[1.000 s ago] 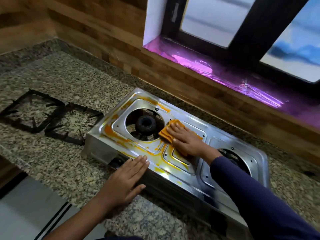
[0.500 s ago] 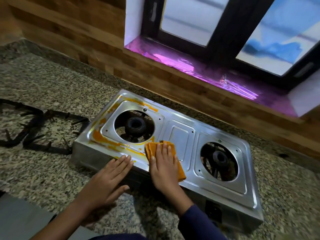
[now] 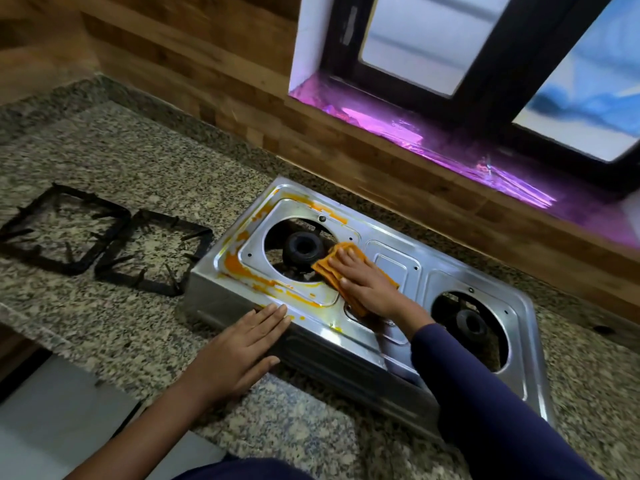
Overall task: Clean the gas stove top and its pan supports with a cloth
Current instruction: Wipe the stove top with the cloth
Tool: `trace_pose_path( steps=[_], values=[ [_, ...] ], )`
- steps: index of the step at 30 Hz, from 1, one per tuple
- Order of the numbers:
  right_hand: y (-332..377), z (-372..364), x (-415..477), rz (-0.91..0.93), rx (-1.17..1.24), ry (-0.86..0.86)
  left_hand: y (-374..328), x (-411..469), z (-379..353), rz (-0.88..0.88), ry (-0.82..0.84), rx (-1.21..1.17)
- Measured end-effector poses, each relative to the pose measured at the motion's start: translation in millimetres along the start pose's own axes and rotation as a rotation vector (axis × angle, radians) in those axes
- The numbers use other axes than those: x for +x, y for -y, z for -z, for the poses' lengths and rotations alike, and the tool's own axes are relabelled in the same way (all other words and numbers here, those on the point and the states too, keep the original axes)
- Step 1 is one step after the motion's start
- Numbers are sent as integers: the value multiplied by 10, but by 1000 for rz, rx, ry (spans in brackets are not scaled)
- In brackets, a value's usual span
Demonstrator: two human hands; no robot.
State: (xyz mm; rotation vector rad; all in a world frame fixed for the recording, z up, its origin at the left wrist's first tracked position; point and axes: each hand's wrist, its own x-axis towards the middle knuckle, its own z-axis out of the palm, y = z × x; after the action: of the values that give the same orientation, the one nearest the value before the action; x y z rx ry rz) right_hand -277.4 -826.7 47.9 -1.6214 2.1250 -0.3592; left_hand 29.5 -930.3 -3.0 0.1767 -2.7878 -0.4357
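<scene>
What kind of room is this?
Most likely a home kitchen: a two-burner gas stove sits on a speckled granite counter below a window, with its pan supports set aside.

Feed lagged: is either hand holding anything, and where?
Nothing is gripped. The right hand presses flat on the cloth; the left hand rests on the stove at its front edge.

Speckled granite countertop [image 3: 131, 161], front edge at lower left. On it: stainless two-burner gas stove [image 3: 396, 268], set at an angle to the counter's front edge, orange smears around its left burner opening. Left of the stove, two black square pan supports lie flat, side by side: outer pan support [image 3: 93, 199], inner pan support [image 3: 176, 221] just beside the stove's left end. Supports touching or nearly, can't tell.
</scene>
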Motion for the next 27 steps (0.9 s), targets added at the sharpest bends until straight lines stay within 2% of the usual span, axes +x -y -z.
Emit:
trace_pose_path(
  steps=[3,6,10,16,19,21,22,24,25,27],
  values=[
    [48,-51,-269,105,2,55,23,1,10,-12,14,-22],
    [199,-195,-568,94,-24,30,14,-3,12,-6,15,-34],
    [562,-424,-784,-49,-49,-84,-24,3,41,14,3,-73],
    [1130,-711,-574,-295,-51,-214,-56,131,146,108,-69,-229],
    [1325,-757,-361,-365,36,-178,-38,264,199,164,-99,-322],
    [1383,-681,-224,-366,250,-142,-46,358,251,188,-123,-372],
    [1382,-621,-185,-369,435,-156,-62,404,276,195,-131,-389],
    [1318,-494,-219,-375,874,-318,-127,497,308,198,-134,-384],
    [1243,-457,-280,-380,978,-472,-167,540,306,194,-136,-360],
    [1068,-414,-459,-384,941,-769,-261,651,277,189,-132,-290]
  ],
)
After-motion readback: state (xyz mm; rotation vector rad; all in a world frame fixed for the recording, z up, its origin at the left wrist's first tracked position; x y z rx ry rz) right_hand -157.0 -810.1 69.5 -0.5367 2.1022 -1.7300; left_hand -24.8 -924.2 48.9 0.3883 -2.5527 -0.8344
